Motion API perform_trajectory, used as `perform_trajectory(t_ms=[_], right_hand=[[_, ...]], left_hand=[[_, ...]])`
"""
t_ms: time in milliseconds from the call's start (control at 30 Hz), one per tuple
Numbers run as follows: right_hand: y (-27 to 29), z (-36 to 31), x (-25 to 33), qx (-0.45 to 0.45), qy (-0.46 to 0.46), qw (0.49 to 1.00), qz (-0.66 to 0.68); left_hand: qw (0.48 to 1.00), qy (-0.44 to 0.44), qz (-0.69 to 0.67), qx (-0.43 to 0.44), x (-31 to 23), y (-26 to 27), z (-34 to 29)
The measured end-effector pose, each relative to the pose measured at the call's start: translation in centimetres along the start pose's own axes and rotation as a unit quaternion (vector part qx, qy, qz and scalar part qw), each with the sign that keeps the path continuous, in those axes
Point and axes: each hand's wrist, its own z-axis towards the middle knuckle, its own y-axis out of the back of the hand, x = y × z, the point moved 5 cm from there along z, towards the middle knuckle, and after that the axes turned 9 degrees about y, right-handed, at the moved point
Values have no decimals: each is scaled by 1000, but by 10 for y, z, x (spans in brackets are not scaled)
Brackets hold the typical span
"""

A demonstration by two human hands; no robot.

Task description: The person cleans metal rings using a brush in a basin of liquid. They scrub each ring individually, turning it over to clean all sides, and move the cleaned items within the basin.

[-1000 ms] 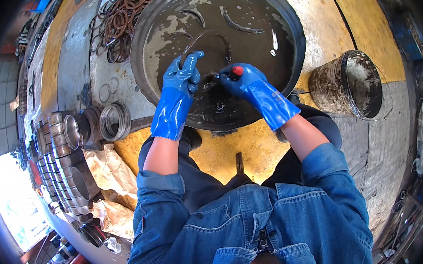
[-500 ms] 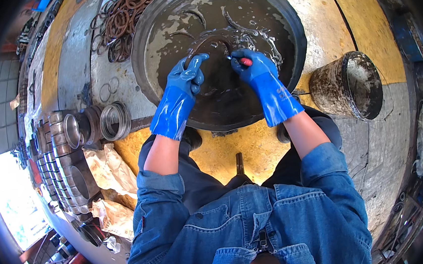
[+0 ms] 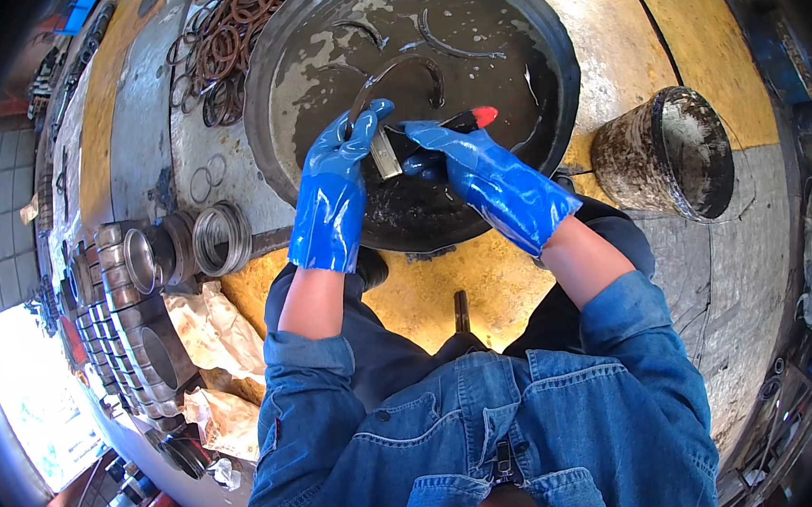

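Above the wide pan [image 3: 566, 50] of dark liquid, both hands are in blue rubber gloves. My left hand [image 3: 340, 142] is closed on a dark, wet, curved ring piece [image 3: 410, 62], which arches up and over to the right. My right hand [image 3: 463, 149] grips a tool with a dark handle and a red end [image 3: 484, 116]. A flat, pale metal piece [image 3: 385, 155], seemingly the tool's blade, lies against the left glove near the ring's lower end. The fingers hide where they meet. Curved pieces [image 3: 455, 51] lie in the liquid.
A heap of rusty rings [image 3: 236, 29] lies beyond the pan's left side. Wire coils [image 3: 222, 239], stacked metal sleeves [image 3: 135, 322] and brown paper [image 3: 217, 330] are at left. A dirty bucket [image 3: 642, 159] tilts at right, close to the pan.
My right hand has moved left and turned, bringing the tool from the ring's right end to beside my left hand. The red end now points right. The left hand shifted slightly left.
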Motion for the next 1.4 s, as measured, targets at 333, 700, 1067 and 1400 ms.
perform_trajectory(t_ms=[333,700,1067,1400], right_hand=[[20,11,13,-21,141,725,-674],[22,5,84,18,172,966,-190],[62,-1,101,-82,167,901,-391],[20,-4,43,49,102,935,-337]], left_hand=[[994,105,-8,19,11,4,5],[945,55,319,52,34,2,21],[913,-96,341,202,18,-12,20],[883,-69,439,-152,30,3,31]])
